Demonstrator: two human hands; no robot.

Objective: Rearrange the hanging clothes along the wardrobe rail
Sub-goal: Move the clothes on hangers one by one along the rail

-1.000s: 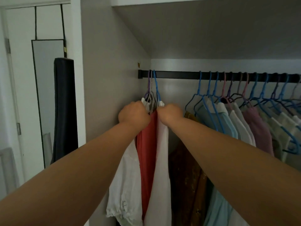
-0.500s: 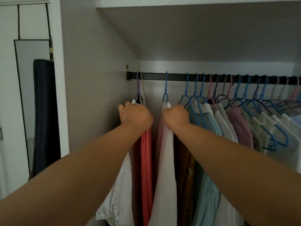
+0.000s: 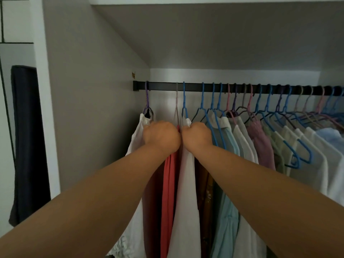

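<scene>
Both arms are reaching up under the rail, at its left end.

Left hand is curling in a fist at the shoulder of the red garment, just under a grey hanger. What the fingers are gripping is hidden behind the knuckles; it looks like the hanger's shoulder or the cloth there.

Right hand is fisting likewise on the top of the white garment, below a blue hanger. The two hands are almost touching.

One frilled white top is hanging alone on a purple hanger nearest the wall, with a gap of bare rail between it and the pair being handled.

To the right, shirts are crowding close along the rail to the frame edge, hooks bunched unevenly.

Judging progress: early or midway. Only the leftmost few pieces appear to be getting spaced; the packed run on the right looks untouched and is probably still waiting to be spread or sorted.
</scene>
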